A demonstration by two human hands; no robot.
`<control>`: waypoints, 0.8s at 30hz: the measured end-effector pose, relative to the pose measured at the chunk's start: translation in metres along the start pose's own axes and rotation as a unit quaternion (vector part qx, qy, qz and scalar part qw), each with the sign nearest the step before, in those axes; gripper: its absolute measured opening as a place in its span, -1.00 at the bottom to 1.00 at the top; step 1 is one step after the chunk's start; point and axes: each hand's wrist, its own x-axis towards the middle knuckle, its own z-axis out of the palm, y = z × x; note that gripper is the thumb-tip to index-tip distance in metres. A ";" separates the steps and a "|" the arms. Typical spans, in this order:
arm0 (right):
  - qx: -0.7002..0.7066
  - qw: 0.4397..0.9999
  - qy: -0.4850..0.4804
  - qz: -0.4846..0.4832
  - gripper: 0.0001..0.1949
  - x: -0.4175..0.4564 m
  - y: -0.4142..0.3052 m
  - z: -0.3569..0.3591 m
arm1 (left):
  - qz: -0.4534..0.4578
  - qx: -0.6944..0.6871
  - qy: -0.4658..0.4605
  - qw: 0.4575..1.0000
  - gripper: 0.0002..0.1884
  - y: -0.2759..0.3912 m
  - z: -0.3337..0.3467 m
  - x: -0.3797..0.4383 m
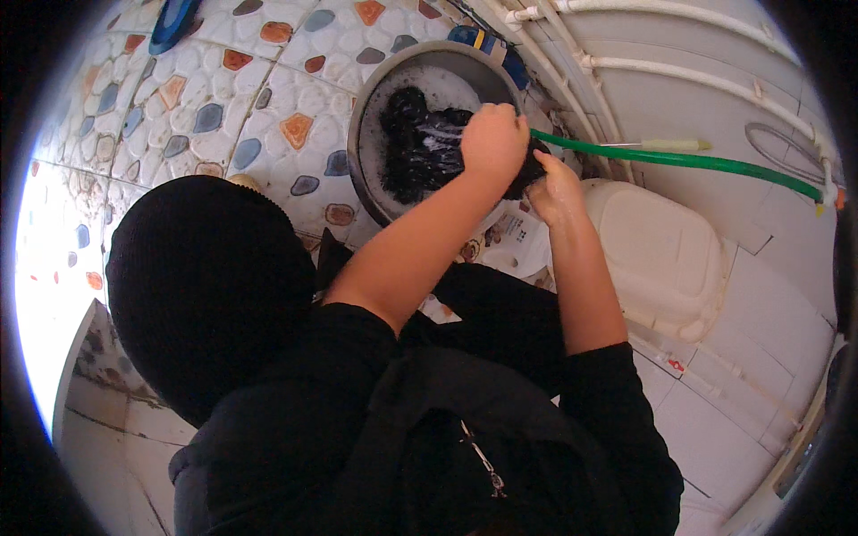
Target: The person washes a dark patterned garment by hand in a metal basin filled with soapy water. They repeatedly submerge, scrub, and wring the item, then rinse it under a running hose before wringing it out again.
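Note:
A round grey basin (356,151) stands on the floor in front of me, with soapy suds and wet black cloth (419,164) in it. My left hand (494,142) is closed around the end of a green hose (670,157) above the basin. A stream of water (439,141) runs from that hand onto the cloth. Just to its right, my right hand (558,186) grips a bunched part of black cloth at the basin's right rim. The hose's end is hidden inside my left fist.
An upturned cream plastic tub (660,251) is at the right, near a white plastic container (519,234) bearing writing. White pipes (697,70) run along the wall. A blue item (515,65) sits behind the basin. Upper left lies a blue slipper (172,25) on pebble-patterned tiles (288,87).

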 end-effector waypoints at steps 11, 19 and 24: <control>-0.092 0.958 -0.271 0.008 -0.47 -0.021 0.015 0.001 | 0.015 -0.081 -0.066 0.994 -0.49 0.059 -0.025 -0.008; 0.078 0.976 -0.186 -0.082 -0.58 -0.012 -0.030 -0.005 | 0.151 -0.010 0.199 0.968 -0.60 0.050 -0.020 0.014; 0.173 0.979 -0.101 -0.048 -0.61 -0.035 -0.066 -0.002 | -0.339 -0.189 0.024 0.921 -0.54 -0.040 -0.019 0.051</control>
